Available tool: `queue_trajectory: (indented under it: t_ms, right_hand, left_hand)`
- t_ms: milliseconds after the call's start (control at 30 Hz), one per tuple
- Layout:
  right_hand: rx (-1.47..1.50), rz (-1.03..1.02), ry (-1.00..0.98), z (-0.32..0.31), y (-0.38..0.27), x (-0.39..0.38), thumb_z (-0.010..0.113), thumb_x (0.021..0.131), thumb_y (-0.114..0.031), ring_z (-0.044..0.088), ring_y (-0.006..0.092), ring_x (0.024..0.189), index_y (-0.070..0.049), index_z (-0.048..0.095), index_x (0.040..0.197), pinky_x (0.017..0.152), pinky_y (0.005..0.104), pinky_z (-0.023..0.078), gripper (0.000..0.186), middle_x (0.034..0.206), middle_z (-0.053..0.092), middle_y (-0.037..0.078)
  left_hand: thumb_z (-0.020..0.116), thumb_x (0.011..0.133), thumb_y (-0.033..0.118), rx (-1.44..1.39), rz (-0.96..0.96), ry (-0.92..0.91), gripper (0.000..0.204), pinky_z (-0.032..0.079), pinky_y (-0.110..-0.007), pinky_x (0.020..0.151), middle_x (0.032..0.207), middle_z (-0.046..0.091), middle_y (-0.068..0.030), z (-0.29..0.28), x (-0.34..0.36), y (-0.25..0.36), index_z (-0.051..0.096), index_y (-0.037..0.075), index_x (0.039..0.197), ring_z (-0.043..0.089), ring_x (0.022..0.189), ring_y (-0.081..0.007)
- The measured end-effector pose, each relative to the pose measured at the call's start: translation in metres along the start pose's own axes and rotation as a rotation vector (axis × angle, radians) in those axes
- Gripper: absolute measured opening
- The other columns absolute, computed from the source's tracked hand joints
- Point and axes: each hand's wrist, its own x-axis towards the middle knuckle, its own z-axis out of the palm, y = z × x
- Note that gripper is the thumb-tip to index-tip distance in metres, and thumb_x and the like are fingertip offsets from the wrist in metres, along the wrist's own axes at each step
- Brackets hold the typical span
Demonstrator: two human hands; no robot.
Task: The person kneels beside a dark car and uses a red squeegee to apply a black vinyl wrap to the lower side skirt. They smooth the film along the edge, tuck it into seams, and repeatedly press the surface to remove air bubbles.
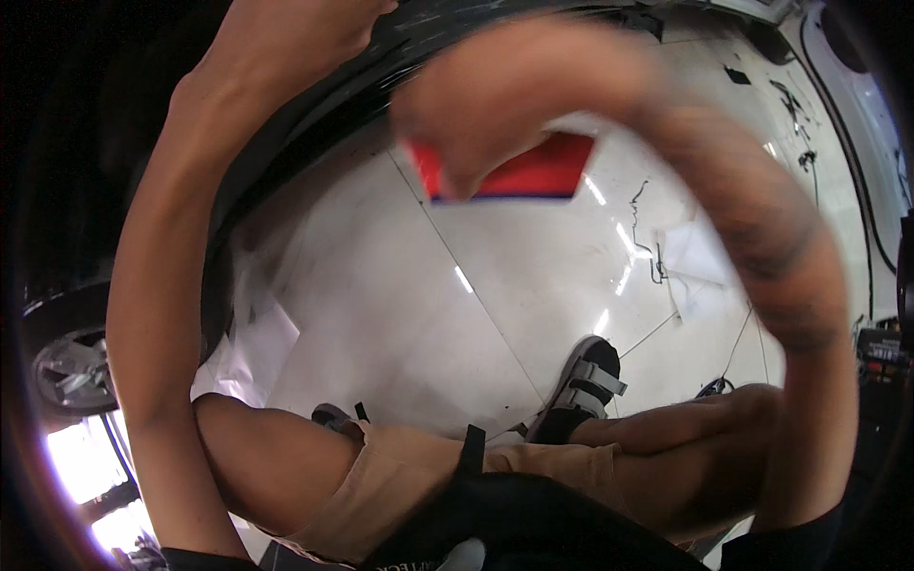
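Note:
My left hand [324,29] reaches up to the dark glossy car body at the top edge; its fingers are mostly cut off, so their hold cannot be made out. My right hand [486,105], blurred by motion, grips a red flat rectangular tool [533,171] with a blue edge. It is just in front of the curved black car panel [124,86], with the pale floor below.
A wheel [71,366] is at the far left. White sheets [700,266] and thin black scraps [652,257] lie on the tiled floor [381,305]. My bent legs and sandaled foot [581,381] are below. Dark equipment [881,347] stands at right.

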Motion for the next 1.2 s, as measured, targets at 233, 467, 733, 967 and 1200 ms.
queue_trajectory:
  t_ms: [233,467,733,967,1200]
  right_hand:
    - [2.348,-0.387,0.975,0.158,-0.010,0.117,0.070,0.079,-0.012,0.066,0.0207,0.076,0.003,0.063,0.099,0.071,0.0381,0.055,0.026,0.092,0.068,0.011]
    - [2.673,-0.651,1.780,0.114,-0.038,0.144,0.066,0.088,-0.013,0.064,0.0155,0.079,-0.001,0.059,0.100,0.078,0.0292,0.053,0.018,0.094,0.064,0.007]
    - [2.763,-0.419,1.946,0.067,-0.034,0.140,0.059,0.090,-0.009,0.062,0.0115,0.076,-0.002,0.060,0.096,0.069,0.0277,0.052,0.009,0.089,0.063,0.004]
    - [2.718,-0.261,2.098,0.065,0.017,0.120,0.061,0.087,-0.007,0.062,0.0133,0.073,-0.001,0.060,0.091,0.066,0.0286,0.053,0.007,0.088,0.064,0.006]
    - [2.594,-0.276,2.263,0.065,0.074,0.100,0.061,0.086,-0.005,0.063,0.0153,0.071,-0.001,0.060,0.088,0.064,0.0302,0.053,0.005,0.085,0.064,0.006]
  left_hand:
    - [0.064,0.084,0.006,-0.072,0.022,0.121,0.008,0.050,-0.037,0.074,0.085,0.067,-0.0120,0.025,-0.014,-0.016,0.069,0.003,0.088,0.065,0.081,-0.0283]
    - [0.066,0.083,0.009,-0.013,0.068,-0.002,0.011,0.051,-0.037,0.071,0.087,0.068,-0.0132,0.010,0.000,-0.016,0.070,0.002,0.091,0.066,0.078,-0.0291]
    - [0.065,0.084,0.009,-0.022,-0.005,-0.109,0.010,0.052,-0.036,0.069,0.081,0.068,-0.0134,0.000,0.005,-0.004,0.072,0.002,0.088,0.067,0.075,-0.0261]
    - [0.064,0.085,0.006,-0.004,0.017,-0.173,0.010,0.049,-0.035,0.066,0.080,0.065,-0.0123,-0.003,0.010,-0.007,0.071,0.002,0.091,0.064,0.070,-0.0229]
    - [0.064,0.085,0.004,-0.015,0.059,-0.192,0.009,0.046,-0.033,0.060,0.074,0.061,-0.0110,-0.006,0.010,-0.007,0.070,0.001,0.091,0.059,0.064,-0.0191]
